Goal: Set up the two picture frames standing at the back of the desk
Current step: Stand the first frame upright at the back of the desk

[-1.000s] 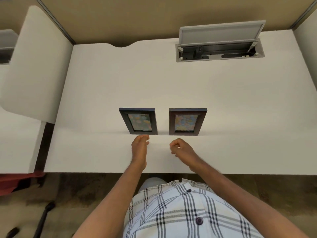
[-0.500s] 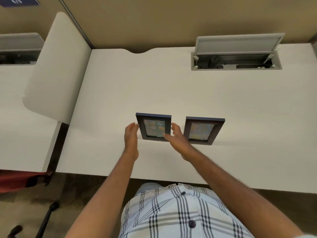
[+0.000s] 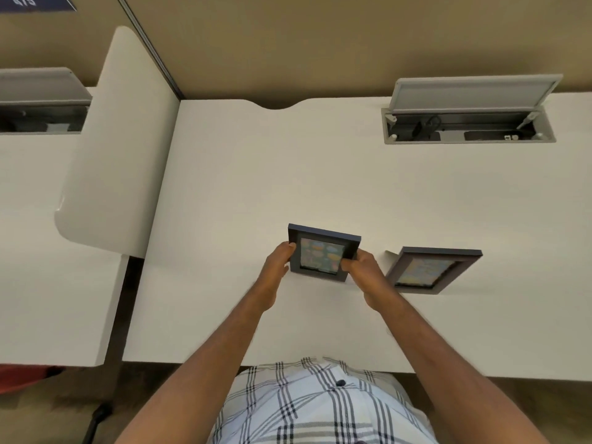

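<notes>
Two small dark picture frames with colourful pictures are near the middle of the white desk [image 3: 320,174]. The left frame [image 3: 323,252] is gripped at both sides: my left hand [image 3: 279,263] holds its left edge and my right hand [image 3: 365,267] holds its right edge. It looks tilted, with its top edge raised off the desk. The right frame [image 3: 429,270] lies to the right of my right hand, turned at an angle, untouched.
An open cable hatch [image 3: 467,123] with a raised grey lid sits at the desk's back right. A white divider panel [image 3: 118,149] bounds the desk's left side. A beige partition wall [image 3: 320,43] runs along the back.
Both hands reached forward from the desk's front and closed on the left frame's two sides. The frame is now tilted and turned slightly. The head view shifted closer and leftward.
</notes>
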